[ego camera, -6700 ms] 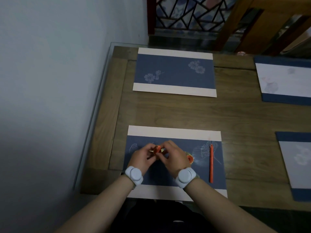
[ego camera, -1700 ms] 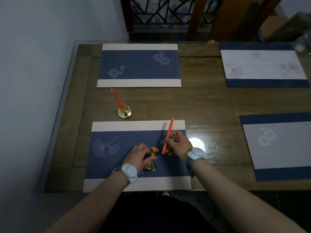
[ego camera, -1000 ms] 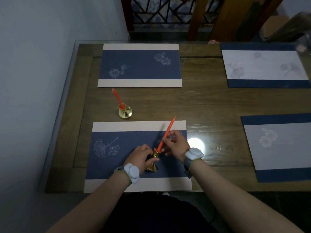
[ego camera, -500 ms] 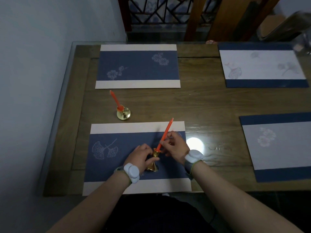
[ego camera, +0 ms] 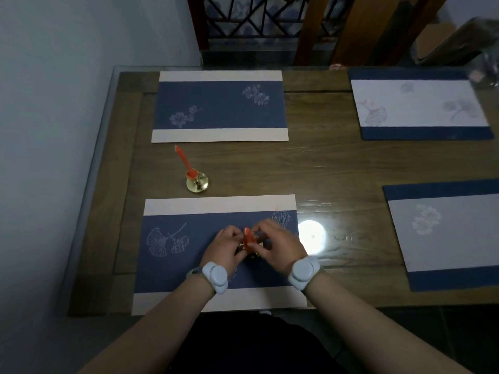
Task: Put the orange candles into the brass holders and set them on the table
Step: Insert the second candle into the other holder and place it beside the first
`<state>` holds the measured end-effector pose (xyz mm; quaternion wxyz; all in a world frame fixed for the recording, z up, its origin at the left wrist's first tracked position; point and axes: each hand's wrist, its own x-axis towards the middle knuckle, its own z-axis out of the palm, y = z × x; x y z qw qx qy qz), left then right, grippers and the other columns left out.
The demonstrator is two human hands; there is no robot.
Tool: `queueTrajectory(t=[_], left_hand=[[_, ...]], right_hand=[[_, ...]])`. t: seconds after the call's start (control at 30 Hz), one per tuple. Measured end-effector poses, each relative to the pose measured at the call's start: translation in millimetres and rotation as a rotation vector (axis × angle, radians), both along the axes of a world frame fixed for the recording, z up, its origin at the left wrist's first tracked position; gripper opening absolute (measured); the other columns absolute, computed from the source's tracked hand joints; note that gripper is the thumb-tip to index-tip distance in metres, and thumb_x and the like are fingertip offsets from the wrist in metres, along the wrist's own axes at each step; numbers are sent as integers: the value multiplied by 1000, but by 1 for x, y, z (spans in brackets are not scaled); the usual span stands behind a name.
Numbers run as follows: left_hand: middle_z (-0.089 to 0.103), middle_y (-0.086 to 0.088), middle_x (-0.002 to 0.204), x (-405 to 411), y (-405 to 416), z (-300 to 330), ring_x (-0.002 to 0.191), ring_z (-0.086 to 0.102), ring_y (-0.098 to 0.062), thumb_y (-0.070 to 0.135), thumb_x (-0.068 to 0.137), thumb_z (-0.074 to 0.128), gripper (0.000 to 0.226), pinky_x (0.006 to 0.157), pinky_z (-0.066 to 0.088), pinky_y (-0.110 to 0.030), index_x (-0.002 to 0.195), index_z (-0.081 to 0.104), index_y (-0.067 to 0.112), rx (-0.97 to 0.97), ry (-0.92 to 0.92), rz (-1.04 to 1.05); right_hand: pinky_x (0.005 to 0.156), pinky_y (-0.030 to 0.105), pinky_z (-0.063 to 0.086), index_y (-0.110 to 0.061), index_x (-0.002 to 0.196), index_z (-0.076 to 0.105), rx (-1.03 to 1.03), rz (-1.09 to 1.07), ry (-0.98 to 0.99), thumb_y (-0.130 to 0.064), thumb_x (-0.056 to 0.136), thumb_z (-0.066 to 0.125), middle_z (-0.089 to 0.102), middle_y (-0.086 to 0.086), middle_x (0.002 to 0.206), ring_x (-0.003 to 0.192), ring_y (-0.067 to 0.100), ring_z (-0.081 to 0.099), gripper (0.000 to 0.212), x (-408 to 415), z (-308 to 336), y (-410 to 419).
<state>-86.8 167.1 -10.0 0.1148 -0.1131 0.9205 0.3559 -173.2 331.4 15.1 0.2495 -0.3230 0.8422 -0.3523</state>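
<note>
One orange candle (ego camera: 183, 160) stands in a brass holder (ego camera: 197, 181) on the bare wood just beyond the near placemat (ego camera: 189, 238). Over that placemat both hands meet around a second brass holder (ego camera: 252, 254), which is mostly hidden. My left hand (ego camera: 226, 248) grips the holder from the left. My right hand (ego camera: 272, 245) pinches a second orange candle (ego camera: 248, 237) that points up toward the camera, so it looks short. Its lower end sits at the holder's top.
The wooden table (ego camera: 337, 168) has a glass top. A blue placemat (ego camera: 220, 106) lies at the far side, two more (ego camera: 421, 109) (ego camera: 445, 233) to the right. A wall runs close along the left; chairs and a lattice screen stand behind. A lamp reflection (ego camera: 310, 236) shines beside my right hand.
The slanted candle in my right hand has been brought upright over the holder, and my fingers have slid down to its base. My left hand stays on the holder.
</note>
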Motion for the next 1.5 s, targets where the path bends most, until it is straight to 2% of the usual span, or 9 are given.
queueTrajectory(t=[0.1,0.23,0.47,0.63,0.73,0.87,1.03,1.27,1.5], left_hand=[[49,5,98,2,1,2,92,42,-13,17,87,69,10,75,36,-30,95,63,17,40,13,49],[53,3,101,6,-2,-6,94,43,-14,13,84,68,11,77,37,-30,89,62,21,101,11,40],[53,3,104,5,-3,-5,96,44,-15,21,87,69,11,78,39,-31,95,62,20,61,-32,-6],[55,9,99,4,-2,4,84,54,-11,36,83,70,24,67,41,-28,101,58,26,72,-24,33],[55,11,90,4,2,8,73,54,-11,33,83,71,23,63,42,-31,93,51,26,108,-64,74],[50,11,87,-1,1,9,65,48,-3,26,87,68,23,61,34,-30,90,46,27,130,-99,71],[48,10,90,-23,-7,16,70,47,-12,23,87,67,25,63,35,-29,90,43,29,105,-61,71],[51,9,91,-74,-30,25,74,50,-13,17,87,67,22,66,37,-29,94,47,24,93,13,87],[50,5,93,-127,-54,19,76,54,-17,14,86,67,20,66,43,-33,96,51,18,76,60,107]], right_hand=[[72,40,56,-28,104,63,30,31,53,-35,94,70,64,-8,105,85,15,62,15,4,1,0],[68,41,55,-29,105,61,61,60,97,-38,95,68,63,-8,105,83,16,61,15,6,-1,1],[65,38,54,-31,105,59,80,35,105,-40,95,65,61,-12,103,80,7,51,14,11,-3,3],[67,37,53,-29,105,59,71,33,81,-35,95,67,62,-11,104,83,10,55,14,11,-3,1],[68,37,54,-30,104,60,69,17,66,-37,96,65,63,-11,103,83,9,57,12,9,-4,1],[72,39,56,-30,102,60,44,-1,47,-38,95,64,64,-10,102,87,13,62,12,7,-2,-1],[75,41,57,-27,101,62,13,-37,25,-35,95,66,65,-8,101,85,14,64,11,-14,4,-12],[77,43,59,-32,95,61,-25,-138,-35,-32,93,69,67,-12,102,85,14,68,9,-58,8,-36],[75,41,59,-25,97,65,-56,-189,3,-30,92,74,71,-8,100,84,13,69,12,-108,13,-64]])
